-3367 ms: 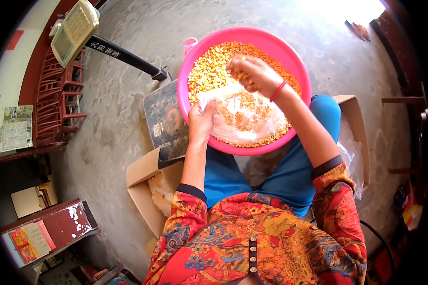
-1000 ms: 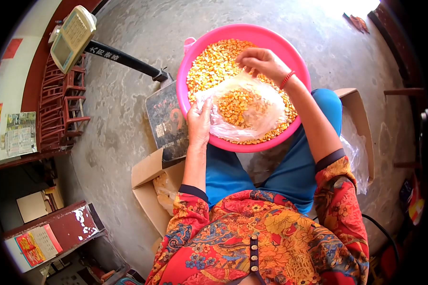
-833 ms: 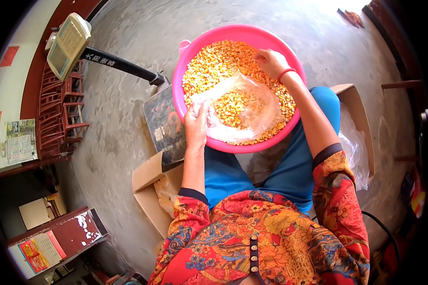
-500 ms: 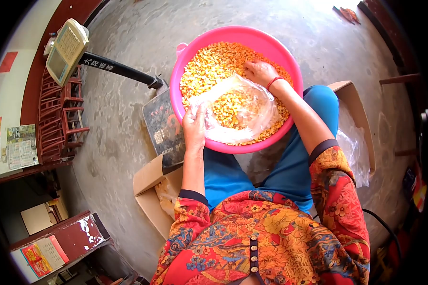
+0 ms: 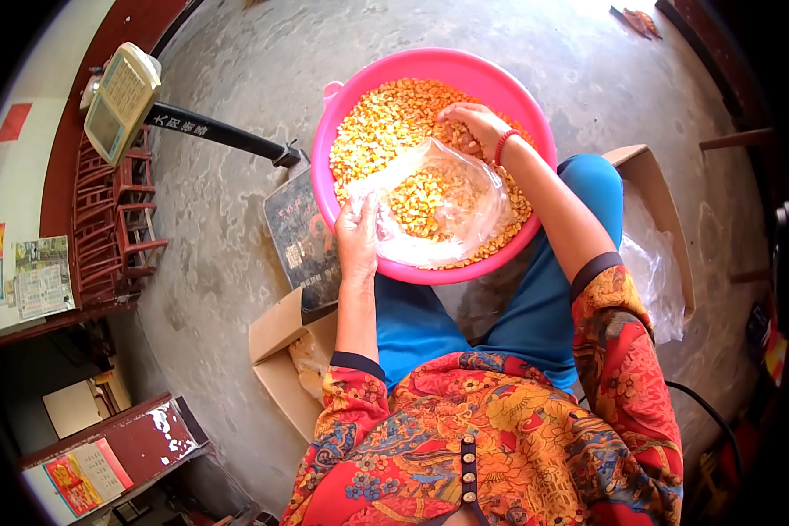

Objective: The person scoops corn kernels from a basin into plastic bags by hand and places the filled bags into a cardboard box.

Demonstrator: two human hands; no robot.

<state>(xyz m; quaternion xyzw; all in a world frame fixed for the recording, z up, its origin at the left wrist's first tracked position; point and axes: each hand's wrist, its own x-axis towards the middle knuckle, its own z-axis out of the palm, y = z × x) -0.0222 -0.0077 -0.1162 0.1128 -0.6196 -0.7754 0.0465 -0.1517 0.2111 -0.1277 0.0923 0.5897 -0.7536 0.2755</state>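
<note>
A pink basin (image 5: 545, 149) full of yellow corn kernels (image 5: 386, 118) sits in front of me, by my knees. Within it lies a clear plastic bag (image 5: 486, 206), its mouth spread and some kernels inside. My left hand (image 5: 357, 230) pinches the bag's rim at the basin's left side. On the far right side of the kernels, my right hand (image 5: 478, 127) is cupped with fingers curled round some corn; a red bracelet (image 5: 503, 145) circles that wrist. Part of its fingertips is hidden among the kernels.
Left of the basin stands a platform scale (image 5: 298, 232) with a display (image 5: 123, 101) on a black post. Cardboard boxes (image 5: 276, 337) flank my legs, the right one holding clear plastic (image 5: 653, 263). Red wooden chairs (image 5: 114, 215) line the left wall.
My right hand has lifted slightly and turned, its fingers now curled with kernels showing by the palm. My left hand keeps its grip on the bag.
</note>
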